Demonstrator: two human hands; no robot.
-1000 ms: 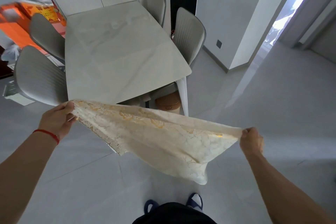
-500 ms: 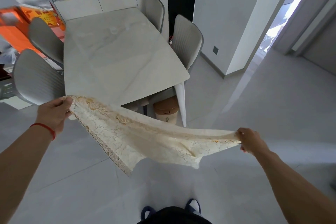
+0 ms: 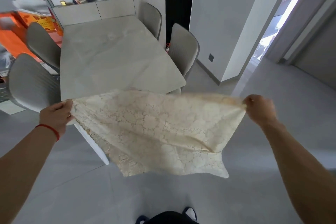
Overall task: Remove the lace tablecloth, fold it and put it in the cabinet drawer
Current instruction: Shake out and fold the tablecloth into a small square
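Clearly the lace tablecloth is hanging in the air in front of the person, already off the table and stretched along its top edge between both hands. It is looking doubled over, with a scalloped openwork border trailing low on the left and a pointed corner drooping toward the floor on the right. I am judging it to be light, limp and a little snag-prone, since the cream weave is sagging into soft creases wherever it is unsupported. The upper corners, where it is being held now, seem the safest places to take it; pulling on the open lace edge could tear it.

The left hand, with a red cord at the wrist, is gripping the left corner with curled fingers. The right hand is pinching the bunched right corner tightly.

Behind the cloth, the pale marble-look tabletop is showing smooth and glossy. Grey padded chairs with curved backs are standing on either side of it. A cabinet crowded with bottles and jars is standing against the far wall.
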